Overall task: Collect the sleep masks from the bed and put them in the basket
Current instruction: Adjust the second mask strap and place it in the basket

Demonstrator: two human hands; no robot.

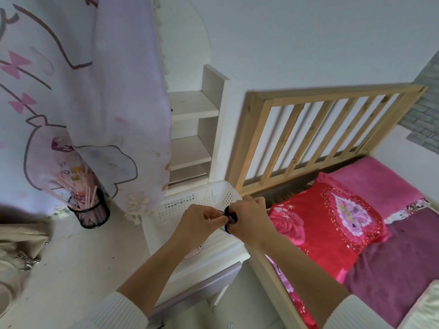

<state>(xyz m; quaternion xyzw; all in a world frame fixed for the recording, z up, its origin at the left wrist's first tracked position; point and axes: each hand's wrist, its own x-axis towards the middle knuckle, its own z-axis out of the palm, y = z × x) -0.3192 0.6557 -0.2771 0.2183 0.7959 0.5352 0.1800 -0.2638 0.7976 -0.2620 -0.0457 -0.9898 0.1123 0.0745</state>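
A white perforated basket (190,205) stands on a small white table beside the bed. Both my hands hover over it. My right hand (249,217) is closed around a dark, bunched sleep mask (231,216), most of it hidden in the fist. My left hand (202,219) pinches the mask's thin black strap between thumb and fingers. Something pale pink (192,252) lies inside the basket under my left forearm; I cannot tell what it is. The bed (392,252), at the right, carries a red flowered pillow and pink and purple blankets.
A wooden slatted headboard (320,131) rises behind the bed. White shelves (192,138) stand behind the basket. A lilac printed curtain (83,103) hangs at the left, with a black mesh cup of pink sticks (90,210) below it. A beige bag (21,243) lies at the far left.
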